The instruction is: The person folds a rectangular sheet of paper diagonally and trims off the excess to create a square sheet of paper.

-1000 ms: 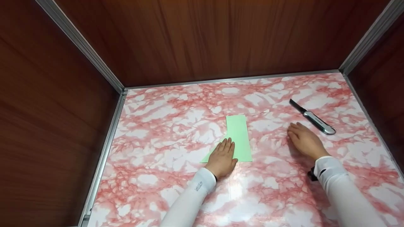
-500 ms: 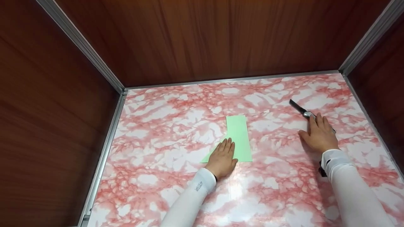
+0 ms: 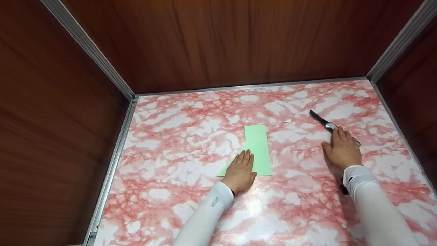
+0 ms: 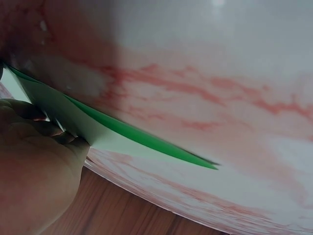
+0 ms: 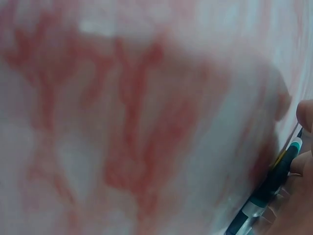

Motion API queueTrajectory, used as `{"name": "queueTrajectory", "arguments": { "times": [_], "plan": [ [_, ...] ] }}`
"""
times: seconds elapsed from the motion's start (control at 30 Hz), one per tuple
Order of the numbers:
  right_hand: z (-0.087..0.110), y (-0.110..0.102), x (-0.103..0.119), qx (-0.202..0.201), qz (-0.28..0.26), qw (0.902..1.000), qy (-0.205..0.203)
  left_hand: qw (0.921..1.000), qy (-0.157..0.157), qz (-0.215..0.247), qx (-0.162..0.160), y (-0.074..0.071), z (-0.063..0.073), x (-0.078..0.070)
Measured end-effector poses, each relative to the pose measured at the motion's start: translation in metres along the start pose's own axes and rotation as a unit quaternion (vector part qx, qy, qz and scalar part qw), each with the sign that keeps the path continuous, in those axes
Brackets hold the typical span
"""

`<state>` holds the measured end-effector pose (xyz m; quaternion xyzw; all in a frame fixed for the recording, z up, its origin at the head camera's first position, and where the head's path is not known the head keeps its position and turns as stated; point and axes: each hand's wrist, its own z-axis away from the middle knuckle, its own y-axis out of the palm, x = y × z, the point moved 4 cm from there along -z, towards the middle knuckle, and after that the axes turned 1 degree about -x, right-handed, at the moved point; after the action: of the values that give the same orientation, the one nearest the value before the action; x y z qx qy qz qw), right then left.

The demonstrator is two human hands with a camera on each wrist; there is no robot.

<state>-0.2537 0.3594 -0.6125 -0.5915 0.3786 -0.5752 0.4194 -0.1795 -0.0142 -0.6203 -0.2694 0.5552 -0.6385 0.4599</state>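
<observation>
A folded light green sheet of paper (image 3: 258,147) lies mid-table, with a slanting flap at its lower left. My left hand (image 3: 239,174) rests on that flap, fingers straight and close together. In the left wrist view, the paper (image 4: 122,137) shows layers slightly parted along a fold. At the right lies what looks like a utility knife (image 3: 330,126), with a black blade and a silver and black handle. My right hand (image 3: 344,150) lies over the handle, fingers extended across it and thumb spread away. In the right wrist view, the fingers lie along the knife (image 5: 266,188).
The table (image 3: 164,153) has a red and white marbled top. Dark wood panels (image 3: 218,44) with metal trim stand along its back, left and right sides.
My right hand has moved back and right onto the utility knife, then slid slightly left and nearer, the knife shifting with it. My left hand and the paper stay put.
</observation>
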Motion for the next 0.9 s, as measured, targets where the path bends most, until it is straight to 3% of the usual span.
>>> {"name": "queueTrajectory", "arguments": {
  "times": [0.13,0.63,0.9],
  "plan": [
    [0.006,0.003,0.011,-0.016,-0.001,0.9997,-0.019,1.0,-0.001,-0.009,-0.001,-0.001,-0.002,0.0],
    [0.03,0.016,0.049,-0.012,-0.01,0.9987,-0.049,0.9999,0.003,-0.008,-0.011,-0.001,0.001,0.0],
    [0.046,0.021,0.07,-0.05,0.0,0.9975,-0.051,0.9999,0.003,-0.008,-0.006,0.001,0.0,0.0]
  ]
}}
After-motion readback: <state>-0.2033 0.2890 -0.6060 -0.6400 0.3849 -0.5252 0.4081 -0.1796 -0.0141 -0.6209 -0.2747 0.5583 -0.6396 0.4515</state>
